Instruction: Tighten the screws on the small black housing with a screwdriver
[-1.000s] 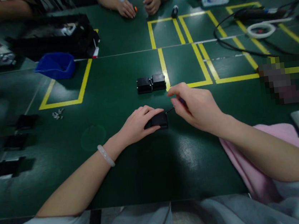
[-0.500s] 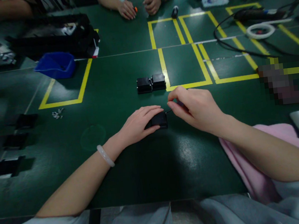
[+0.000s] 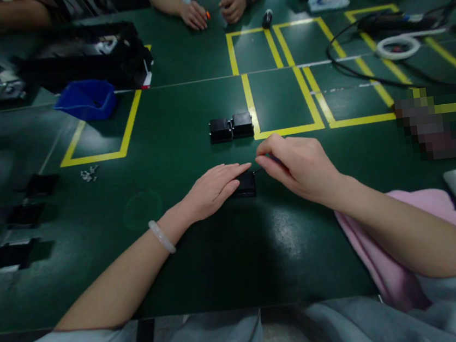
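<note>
A small black box (image 3: 247, 185) lies on the green table in front of me. My left hand (image 3: 216, 190) rests over its left part, with long straight fingers along the far side and the thumb on the near part, holding it. My right hand (image 3: 299, 164) is closed in a pinch around a thin screwdriver-like tool, whose handle is mostly hidden. The tool's dark shaft (image 3: 257, 171) reaches the box's right end near the far corner. Just beyond, two similar black boxes (image 3: 220, 130) stand side by side, small bright bits on their ends.
Small metal screws (image 3: 89, 173) lie in a pile at left, below a blue bin (image 3: 87, 101). Several dark flat parts (image 3: 25, 216) line the left side. A pink cloth (image 3: 361, 241) lies under my right forearm. Across the table are a co-worker's hands (image 3: 214, 12). Cables (image 3: 332, 52) loop at right.
My left thumb has moved up from the box's near edge onto the box, closer to the fingers. My right hand and the tool have barely moved.
</note>
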A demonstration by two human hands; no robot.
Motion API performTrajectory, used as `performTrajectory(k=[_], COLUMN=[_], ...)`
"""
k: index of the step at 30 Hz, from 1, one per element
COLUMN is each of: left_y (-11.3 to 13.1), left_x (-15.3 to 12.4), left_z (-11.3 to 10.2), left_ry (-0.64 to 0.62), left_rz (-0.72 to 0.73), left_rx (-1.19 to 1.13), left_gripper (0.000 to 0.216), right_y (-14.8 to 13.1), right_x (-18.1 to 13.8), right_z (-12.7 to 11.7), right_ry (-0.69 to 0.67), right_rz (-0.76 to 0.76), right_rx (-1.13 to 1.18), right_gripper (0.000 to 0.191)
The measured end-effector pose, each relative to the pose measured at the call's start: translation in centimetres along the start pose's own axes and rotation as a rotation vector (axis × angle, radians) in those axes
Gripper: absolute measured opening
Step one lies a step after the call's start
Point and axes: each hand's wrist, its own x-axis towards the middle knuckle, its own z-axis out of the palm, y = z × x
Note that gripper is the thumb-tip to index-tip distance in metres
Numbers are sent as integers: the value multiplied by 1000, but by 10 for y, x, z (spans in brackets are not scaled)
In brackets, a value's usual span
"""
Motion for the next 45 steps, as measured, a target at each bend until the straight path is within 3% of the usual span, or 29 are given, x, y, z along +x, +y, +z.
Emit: performTrajectory(k=[7, 13, 17, 25, 30, 35, 41, 45], left_y=[3, 2, -1, -3, -3, -3, -2, -2], left_x=[2, 3, 3, 5, 5, 5, 4, 5], left_z=[-4, -7, -5, -5, -6, -5, -6, -6], left_ry=[7, 2, 46, 74, 69, 78, 68, 69], left_rz=[-61, -112, -97, -105, -114, -101, -108, -109], left_rx=[-100, -131, -188, -232, -212, -221, -223, -216], left_gripper=[46, 48, 42, 40, 40, 39, 40, 40], right_y=[1, -1, -2, -1, 0, 0, 2, 1], right_x=[0, 1, 2, 1, 1, 1, 1, 1], right_z=[2, -2, -3, -1, 0, 1, -2, -1], right_ry=[25, -34, -53, 6, 7, 52, 19, 26], right_rz=[27, 36, 40, 56, 51, 89, 30, 80], right_rx=[1, 3, -8, -17, -50, -25, -53, -33], right_gripper=[17, 25, 34, 19, 26, 20, 29, 23])
